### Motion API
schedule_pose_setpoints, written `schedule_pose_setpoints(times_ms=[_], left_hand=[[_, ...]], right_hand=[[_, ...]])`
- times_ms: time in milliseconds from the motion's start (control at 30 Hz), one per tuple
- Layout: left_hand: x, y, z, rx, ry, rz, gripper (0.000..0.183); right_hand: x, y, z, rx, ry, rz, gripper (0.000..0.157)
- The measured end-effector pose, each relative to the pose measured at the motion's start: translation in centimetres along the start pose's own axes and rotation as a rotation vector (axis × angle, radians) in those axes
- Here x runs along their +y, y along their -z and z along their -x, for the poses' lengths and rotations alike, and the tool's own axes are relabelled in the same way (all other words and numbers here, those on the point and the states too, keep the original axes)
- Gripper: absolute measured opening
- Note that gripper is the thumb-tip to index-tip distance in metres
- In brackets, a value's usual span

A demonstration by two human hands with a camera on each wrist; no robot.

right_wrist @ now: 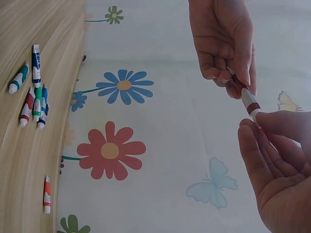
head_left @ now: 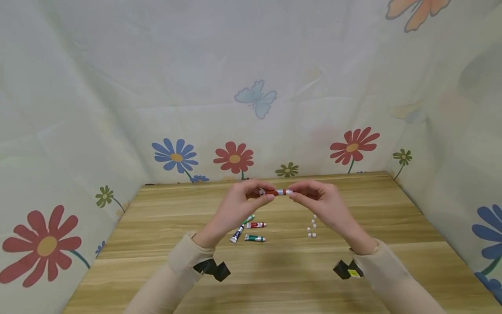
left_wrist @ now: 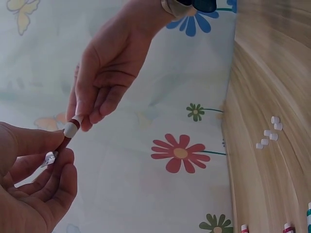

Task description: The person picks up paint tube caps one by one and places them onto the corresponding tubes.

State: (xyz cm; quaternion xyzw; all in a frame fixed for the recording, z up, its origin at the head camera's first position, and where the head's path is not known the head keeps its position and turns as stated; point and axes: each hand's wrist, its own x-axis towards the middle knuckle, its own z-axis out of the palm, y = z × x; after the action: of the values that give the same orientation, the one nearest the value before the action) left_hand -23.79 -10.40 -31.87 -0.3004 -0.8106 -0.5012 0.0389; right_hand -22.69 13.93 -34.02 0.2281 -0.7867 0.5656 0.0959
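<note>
A small paint tube (head_left: pixel 280 192) with a dark red and silver body is held level above the table, between both hands. My left hand (head_left: pixel 240 201) pinches its body near the crimped end. At the other end, the thumb and fingertips of my right hand (head_left: pixel 326 201) pinch the white cap (right_wrist: pixel 253 113). Below lie several more tubes: a red tube (head_left: pixel 256 225), a green tube (head_left: pixel 255 238) and a dark blue tube (head_left: pixel 237 233) among them. Several small white caps (left_wrist: pixel 273 137) are scattered on the table to the right.
An orange tube (right_wrist: pixel 47 195) lies apart from the others, near the table's far edge. The wooden table (head_left: pixel 282 279) meets a flower-printed cloth (head_left: pixel 306 131) at the back and sides. Black wrist cameras sit on both sleeves.
</note>
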Motion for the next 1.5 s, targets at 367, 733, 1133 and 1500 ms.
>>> schedule_pose_setpoints(times_ms=[367,733,1133,1500], left_hand=[[-0.2,-0.1,0.4,0.016,-0.012,-0.014,0.018],[-0.5,-0.6,1.0,0.023,-0.022,-0.002,0.016],[-0.5,-0.8,1.2,0.022,-0.033,-0.022,0.02],[-0.4,-0.1,1.2,0.047,-0.003,-0.036,0.019]], right_hand=[[0.2,-0.4,0.2,-0.014,-0.033,-0.029,0.022],[0.7,-1.3,-0.1,-0.025,-0.061,-0.051,0.025],[1.0,-1.5,-0.2,-0.019,-0.06,0.012,0.039],[0.8,-0.7,-0.1,-0.014,-0.053,0.035,0.029]])
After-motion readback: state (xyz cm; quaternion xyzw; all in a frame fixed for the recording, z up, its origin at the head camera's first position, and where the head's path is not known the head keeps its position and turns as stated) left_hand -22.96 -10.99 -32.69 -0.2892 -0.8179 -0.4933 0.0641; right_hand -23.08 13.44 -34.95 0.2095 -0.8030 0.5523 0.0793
